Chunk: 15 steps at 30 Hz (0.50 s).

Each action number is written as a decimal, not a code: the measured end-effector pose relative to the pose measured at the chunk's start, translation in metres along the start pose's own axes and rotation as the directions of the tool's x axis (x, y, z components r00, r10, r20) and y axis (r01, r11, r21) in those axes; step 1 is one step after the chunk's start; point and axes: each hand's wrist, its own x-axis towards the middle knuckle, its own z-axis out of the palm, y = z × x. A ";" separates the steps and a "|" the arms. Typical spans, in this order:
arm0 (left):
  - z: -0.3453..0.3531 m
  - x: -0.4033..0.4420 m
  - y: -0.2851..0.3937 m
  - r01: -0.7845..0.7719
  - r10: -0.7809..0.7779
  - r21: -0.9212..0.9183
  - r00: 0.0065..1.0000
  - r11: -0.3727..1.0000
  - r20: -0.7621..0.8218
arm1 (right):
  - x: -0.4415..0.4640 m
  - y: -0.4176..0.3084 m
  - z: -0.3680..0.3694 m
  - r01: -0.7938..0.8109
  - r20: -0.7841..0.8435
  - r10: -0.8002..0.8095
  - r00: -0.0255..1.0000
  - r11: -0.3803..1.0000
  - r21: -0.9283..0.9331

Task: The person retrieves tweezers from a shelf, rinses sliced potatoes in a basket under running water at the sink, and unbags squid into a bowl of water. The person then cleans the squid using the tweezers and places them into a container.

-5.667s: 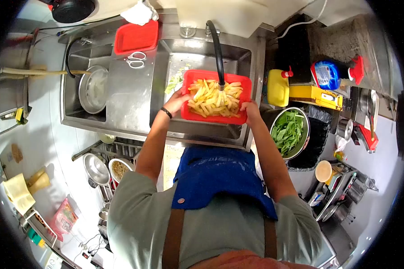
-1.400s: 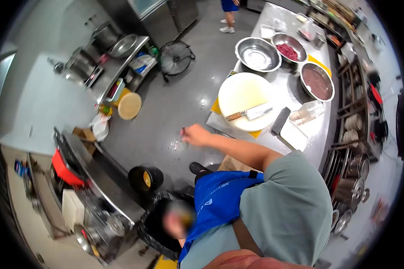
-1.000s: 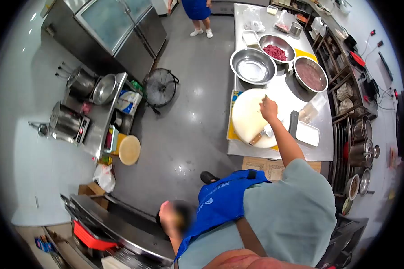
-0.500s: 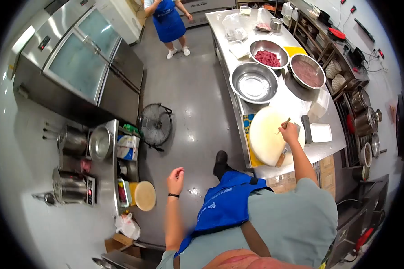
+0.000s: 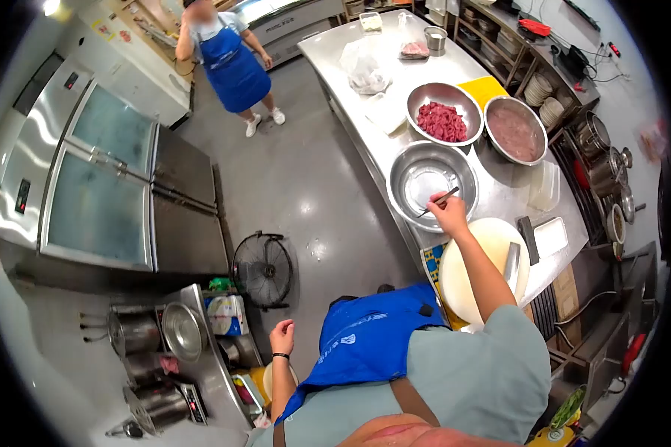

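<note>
My right hand [image 5: 449, 214] is closed on a slim dark-handled tool [image 5: 441, 200], held over the near rim of an empty-looking steel bowl [image 5: 417, 165]. The tool's exact type cannot be made out. My left hand [image 5: 282, 337] hangs over the floor at my left side, fingers loosely curled and apart from anything, with a dark band on the wrist. Under my right forearm lies a round white cutting board [image 5: 466, 279], with a cleaver [image 5: 512, 262] on it. Behind the steel bowl stand a bowl of red meat strips [image 5: 441, 123] and a bowl of pinkish liquid [image 5: 514, 130].
A person in a blue apron [image 5: 235, 67] stands beyond the steel table [image 5: 328, 56]. On the left are a fridge [image 5: 101, 186], a floor fan [image 5: 263, 270] and a shelf unit [image 5: 209, 350] with pots. A white tray [image 5: 550, 237] and dark block [image 5: 528, 238] lie right of the board.
The view has turned from the sink to the steel table. My right hand has moved from above the board to the steel bowl, with the tool in it. The other person appears nearer.
</note>
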 end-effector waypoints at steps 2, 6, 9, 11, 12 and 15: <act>-0.007 0.047 -0.007 0.017 -0.015 -0.064 1.000 0.998 0.021 | 0.008 -0.022 0.007 -0.020 0.004 0.020 1.000 1.000 -0.021; -0.025 0.167 0.005 -0.109 0.106 0.039 0.991 0.993 0.079 | 0.024 -0.019 0.014 -0.092 -0.049 0.091 0.995 0.996 -0.002; -0.022 0.270 0.051 -0.253 0.237 0.111 0.962 0.961 0.138 | 0.023 -0.013 0.013 -0.181 -0.147 0.182 0.972 0.983 0.024; -0.012 0.343 0.091 -0.340 0.313 0.117 0.928 0.933 0.203 | 0.018 -0.019 0.014 -0.267 -0.238 0.270 0.933 0.963 0.046; -0.006 0.376 0.116 -0.358 0.323 0.121 0.916 0.926 0.236 | 0.016 -0.017 0.015 -0.343 -0.243 0.342 0.907 0.938 0.043; 0.024 0.455 0.206 -0.468 0.422 0.074 0.846 0.881 0.325 | 0.012 -0.026 0.026 -0.423 -0.331 0.461 0.823 0.887 0.185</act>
